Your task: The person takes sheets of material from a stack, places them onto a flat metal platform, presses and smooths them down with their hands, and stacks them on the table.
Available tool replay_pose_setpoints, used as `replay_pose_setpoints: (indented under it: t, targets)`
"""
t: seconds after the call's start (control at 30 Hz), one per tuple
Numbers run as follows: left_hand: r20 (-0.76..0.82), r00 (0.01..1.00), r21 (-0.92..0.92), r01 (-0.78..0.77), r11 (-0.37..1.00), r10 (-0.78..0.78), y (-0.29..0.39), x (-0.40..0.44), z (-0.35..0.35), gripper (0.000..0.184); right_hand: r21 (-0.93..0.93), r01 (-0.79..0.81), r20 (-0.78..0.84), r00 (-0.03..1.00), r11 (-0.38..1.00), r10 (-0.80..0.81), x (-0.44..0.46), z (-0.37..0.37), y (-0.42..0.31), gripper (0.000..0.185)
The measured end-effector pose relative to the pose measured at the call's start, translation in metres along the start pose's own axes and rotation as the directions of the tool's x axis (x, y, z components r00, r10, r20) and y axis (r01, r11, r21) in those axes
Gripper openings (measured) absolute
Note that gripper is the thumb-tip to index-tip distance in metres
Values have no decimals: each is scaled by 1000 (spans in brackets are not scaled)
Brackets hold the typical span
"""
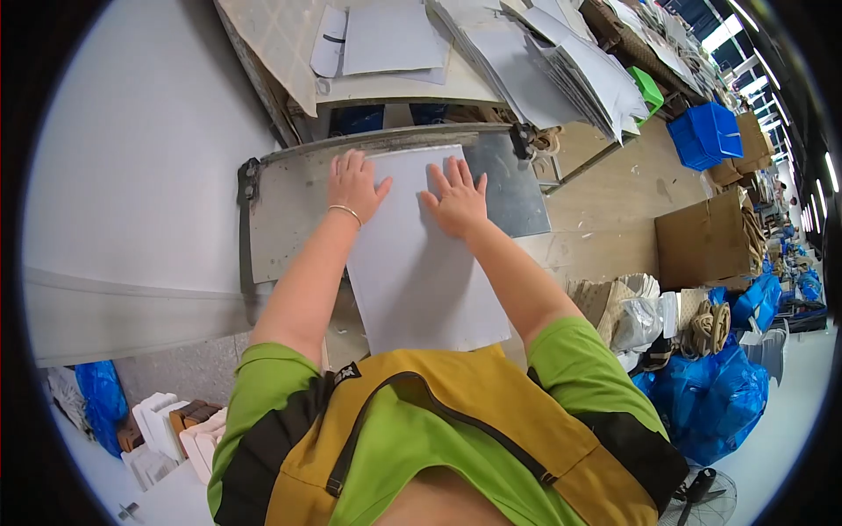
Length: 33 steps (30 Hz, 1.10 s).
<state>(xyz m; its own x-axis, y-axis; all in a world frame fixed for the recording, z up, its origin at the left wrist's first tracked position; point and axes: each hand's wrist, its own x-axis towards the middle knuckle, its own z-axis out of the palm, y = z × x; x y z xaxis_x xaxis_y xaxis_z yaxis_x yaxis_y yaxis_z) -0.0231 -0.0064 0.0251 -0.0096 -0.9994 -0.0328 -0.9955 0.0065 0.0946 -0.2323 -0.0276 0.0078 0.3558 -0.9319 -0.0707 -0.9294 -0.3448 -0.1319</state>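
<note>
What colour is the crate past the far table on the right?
Blue, showing best in the head view.

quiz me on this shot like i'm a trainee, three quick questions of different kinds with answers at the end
1. Multiple choice: how do the left hand and right hand meet the pale sheet?
a) closed in fists
b) spread open, palms down
c) pinching its side edges

2. True or false: the bracelet is on the left wrist.

3. Fill in the blank: the large plastic bag just above the fan in the picture is ____.

Key: 1 b; 2 true; 3 blue
</note>
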Motion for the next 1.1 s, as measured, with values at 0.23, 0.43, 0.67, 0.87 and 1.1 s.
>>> replay_pose_setpoints:
  t: [0.23,0.43,0.67,0.87,1.1]
  targets:
    - [-33,999,-57,0,998,-1,3,10,40,78,66,175,-68,983,982,-171,40,9,-39,66]
    - [36,999,-29,-11,1000,12,-7,11,40,83,42,273,-75,960,961,-269,53,13,-9,70]
    - [23,996,-84,89,992,-87,10,18,-7,62,70,-94,-158,982,993,104,31,9,51,72]
    - [-294,941,-330,67,942,-170,-6,16,-25,50,738,-411,252,903,535,347,-11,-24,58,55]
    - [152,917,-981,185,55,-367,-57,-77,-49,32,-43,419,-463,796,907,-390,58,-123,-2,10]
